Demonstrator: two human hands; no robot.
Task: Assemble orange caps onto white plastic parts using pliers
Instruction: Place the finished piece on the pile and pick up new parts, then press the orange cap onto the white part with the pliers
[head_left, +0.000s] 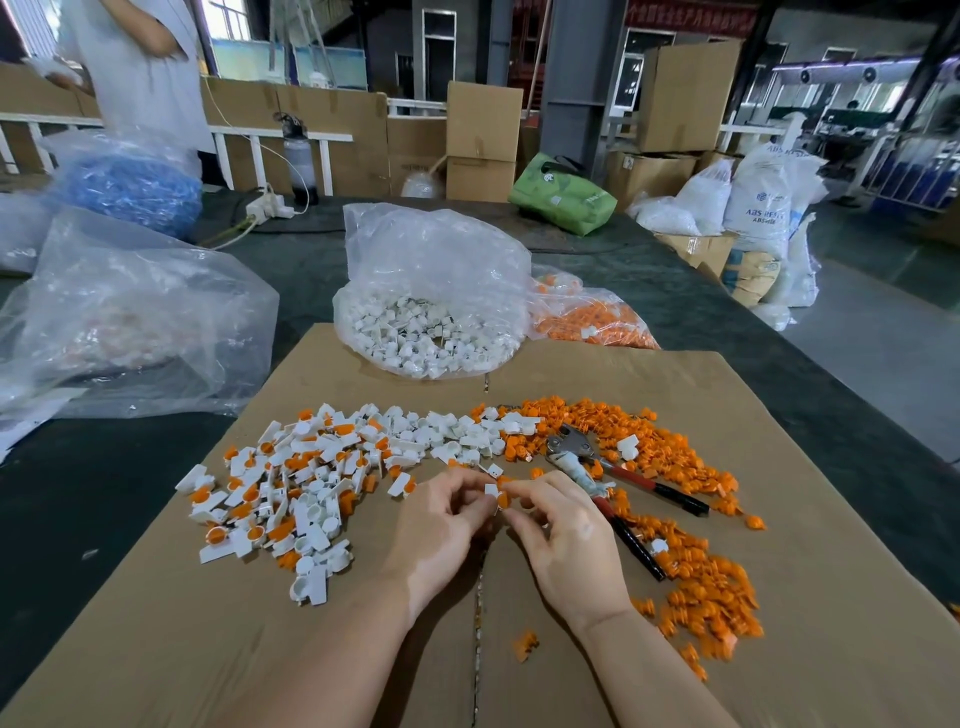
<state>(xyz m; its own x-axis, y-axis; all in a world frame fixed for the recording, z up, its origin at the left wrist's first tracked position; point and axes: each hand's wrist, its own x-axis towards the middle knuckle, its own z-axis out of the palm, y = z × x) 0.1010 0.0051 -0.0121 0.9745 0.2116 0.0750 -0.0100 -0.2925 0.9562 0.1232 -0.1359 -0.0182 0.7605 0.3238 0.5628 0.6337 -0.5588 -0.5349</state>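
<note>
Orange cap (503, 500) pinched between both hands (511, 525).

Cardboard sheet (727, 395) on dark table (779, 332)

Factory or warehouse floor. Behind the steel column (576, 78), stacked cardboard boxes (483, 140); right of it, white resin sacks (758, 208); in front of it, bagged plastic parts (431, 332) on the surface (701, 312).

Both forearms reaching forward and converging at centre, left hand (441, 519) fingers curled, fingertips pinching, right hand (563, 535) back up, fingers curled, fingertips pinching against the left's, wrists apart, bare arms
</note>
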